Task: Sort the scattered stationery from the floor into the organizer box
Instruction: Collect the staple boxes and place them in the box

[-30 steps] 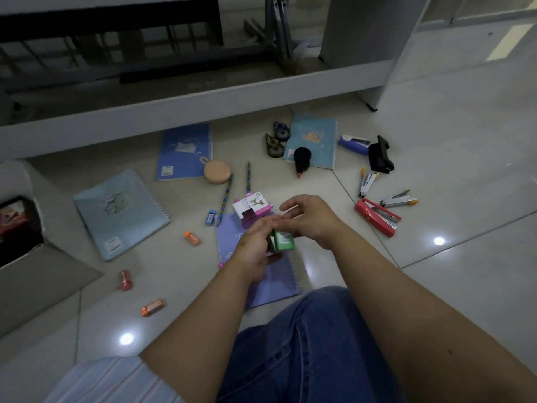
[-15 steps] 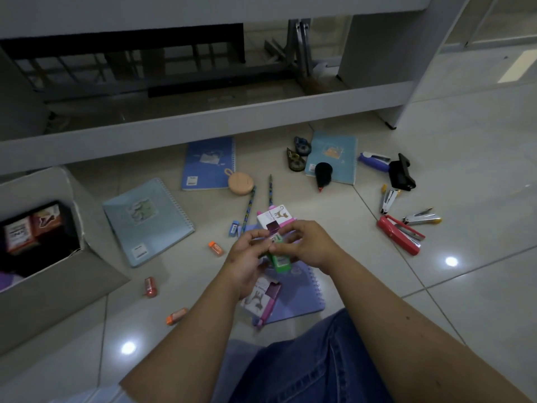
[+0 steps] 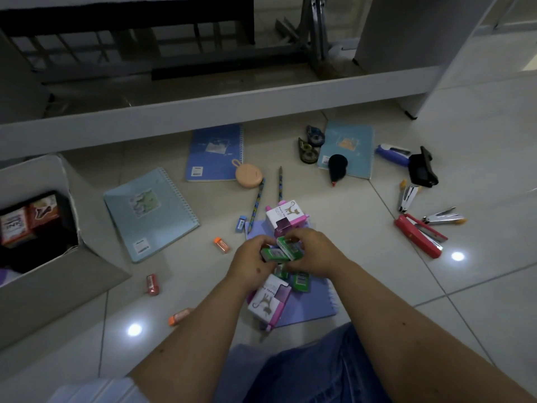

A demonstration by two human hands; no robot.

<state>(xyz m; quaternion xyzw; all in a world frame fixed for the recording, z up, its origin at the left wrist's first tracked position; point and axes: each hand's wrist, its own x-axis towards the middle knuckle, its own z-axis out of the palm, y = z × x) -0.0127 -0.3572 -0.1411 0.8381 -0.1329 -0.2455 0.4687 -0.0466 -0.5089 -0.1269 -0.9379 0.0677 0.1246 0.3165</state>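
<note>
The organizer box (image 3: 43,274) sits at the far left, at about nine o'clock from the hands and well apart from them, its open mouth tilted toward the person and small cartons already inside. My judgement is that the coming move turns on this: whatever the hands have gathered must travel left across the floor, so the left hand (image 3: 252,261) is the nearer one for the carry.

Between box and hands lie the light-blue spiral notebook (image 3: 149,212) at ten o'clock, a red eraser (image 3: 152,284) at eight o'clock, an orange eraser (image 3: 180,316) lower down, and another orange eraser (image 3: 222,245) just beside the left hand. None stands tall, so a carry above the floor should pass over them.

The left hand grips a small green box (image 3: 274,254), fingers curled round it; its long axis runs roughly from nine to three o'clock. The right hand (image 3: 312,253) pinches a second green box (image 3: 290,244), touching the first and tilted slightly. Both hands hover above a purple notebook (image 3: 305,303), on which more green boxes and a pink-and-white carton (image 3: 267,301) lie at six o'clock. Another pink-and-white carton (image 3: 286,218) stands just beyond the hands at twelve o'clock.

Farther off at twelve o'clock lie two pencils (image 3: 257,203), a round peach case (image 3: 248,176) and a blue notebook (image 3: 215,152). At one to two o'clock are tape dispensers (image 3: 309,144), a pale-blue notebook (image 3: 347,146) and a black marker (image 3: 337,167). Far right, at three o'clock, lie a red stapler (image 3: 418,235), staple removers (image 3: 443,218) and a black punch (image 3: 421,168).
</note>
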